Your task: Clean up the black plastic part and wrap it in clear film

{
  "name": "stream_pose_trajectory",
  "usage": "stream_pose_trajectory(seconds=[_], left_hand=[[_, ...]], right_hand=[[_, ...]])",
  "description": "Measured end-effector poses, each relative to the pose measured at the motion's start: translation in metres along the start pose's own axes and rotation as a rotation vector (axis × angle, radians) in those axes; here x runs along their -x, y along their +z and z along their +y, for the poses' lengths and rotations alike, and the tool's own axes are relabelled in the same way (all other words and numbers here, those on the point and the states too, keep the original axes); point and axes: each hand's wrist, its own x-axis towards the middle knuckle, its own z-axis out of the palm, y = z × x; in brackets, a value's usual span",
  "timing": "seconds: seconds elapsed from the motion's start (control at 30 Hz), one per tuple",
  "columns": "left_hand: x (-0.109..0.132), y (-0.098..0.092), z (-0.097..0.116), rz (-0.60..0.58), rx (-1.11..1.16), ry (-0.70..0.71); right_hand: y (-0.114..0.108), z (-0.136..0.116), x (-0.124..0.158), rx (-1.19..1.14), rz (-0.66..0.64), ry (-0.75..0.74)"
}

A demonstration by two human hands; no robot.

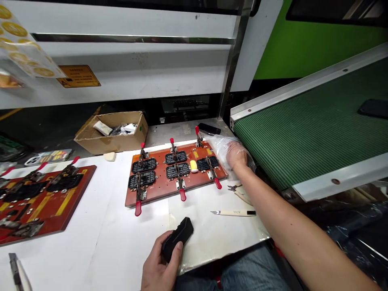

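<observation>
My left hand [160,264] is closed round a stack of black plastic parts [178,236] at the table's front edge. My right hand [238,157] reaches far right and grasps a clear plastic bag [222,146] beside the right end of a brown clamp fixture [157,193]. That fixture holds several black plastic parts [176,158] under red-handled toggle clamps [182,195]. A small yellowish piece [193,166] lies on the fixture between two parts.
A second brown fixture [36,214] lies at the left. A craft knife [233,212] and small cutters [234,187] lie by my right forearm. A cardboard box [113,133] stands behind, a black phone [209,129] near it. A green conveyor belt [315,125] rises at right.
</observation>
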Motion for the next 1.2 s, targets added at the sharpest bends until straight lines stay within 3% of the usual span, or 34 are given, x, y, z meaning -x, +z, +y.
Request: stream_pose_trajectory(seconds=[0.3, 0.4, 0.5, 0.57, 0.67, 0.77, 0.83, 0.9, 1.0, 1.1, 1.2], left_hand=[[0.003, -0.001, 0.013, -0.002, -0.044, 0.143], [0.004, -0.002, 0.009, 0.045, 0.007, 0.138], [0.01, -0.003, 0.012, 0.085, 0.096, 0.049], [0.016, -0.002, 0.021, -0.01, 0.191, 0.024], [0.024, 0.003, 0.04, -0.29, 0.335, 0.115], [0.025, 0.016, 0.053, -0.597, 0.391, 0.164], [0.025, 0.025, 0.053, -0.741, 0.431, 0.087], [0.026, 0.031, 0.05, -0.738, 0.456, 0.003], [0.029, 0.034, 0.045, -0.581, 0.373, -0.024], [0.03, 0.03, 0.044, -0.522, 0.255, -0.001], [0.032, 0.024, 0.046, -0.511, 0.211, -0.007]], right_hand=[[-0.026, -0.011, 0.035, -0.214, 0.071, 0.113], [-0.038, -0.011, 0.071, -0.359, 0.131, 0.214], [-0.051, -0.012, 0.132, -0.542, 0.134, 0.272], [-0.059, -0.015, 0.18, -0.717, 0.026, 0.265], [-0.072, -0.021, 0.242, -1.123, -0.391, 0.22], [-0.084, -0.02, 0.272, -1.373, -0.791, 0.15], [-0.087, -0.015, 0.276, -1.423, -0.89, 0.129], [-0.086, -0.009, 0.275, -1.488, -0.879, 0.173], [-0.083, 0.002, 0.274, -1.587, -0.864, 0.261], [-0.078, 0.009, 0.278, -1.526, -0.934, 0.325], [-0.074, 0.011, 0.284, -1.442, -0.888, 0.369]])
